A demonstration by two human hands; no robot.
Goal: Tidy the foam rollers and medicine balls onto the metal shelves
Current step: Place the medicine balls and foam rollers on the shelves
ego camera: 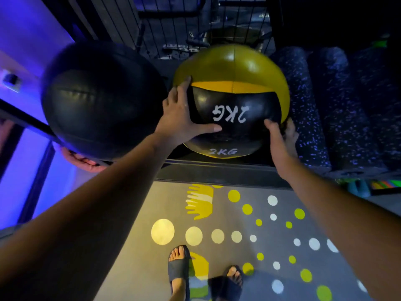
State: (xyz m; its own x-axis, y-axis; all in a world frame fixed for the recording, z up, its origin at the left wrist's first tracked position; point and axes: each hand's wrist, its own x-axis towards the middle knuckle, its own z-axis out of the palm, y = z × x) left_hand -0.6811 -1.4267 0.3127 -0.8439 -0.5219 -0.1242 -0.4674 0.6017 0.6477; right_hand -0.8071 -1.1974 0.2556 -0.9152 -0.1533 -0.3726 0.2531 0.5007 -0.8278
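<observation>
A yellow and black medicine ball (233, 68) marked 2KG rests on the metal shelf (217, 170). My left hand (180, 114) lies flat against its left side, fingers spread. Its lower right side is cupped by my right hand (282, 140). A larger black medicine ball (99, 101) sits just to the left on the same shelf, close to the yellow one. Black foam rollers with pale speckles (306, 109) lie side by side to the right of the yellow ball.
A black wire grid (206, 22) backs the shelf. A purple-lit wall (26, 51) stands at the left. Below is a grey floor mat with yellow and white dots (238, 235), where my feet in dark slides (180, 268) stand. Coloured items (382, 184) show on a lower shelf at right.
</observation>
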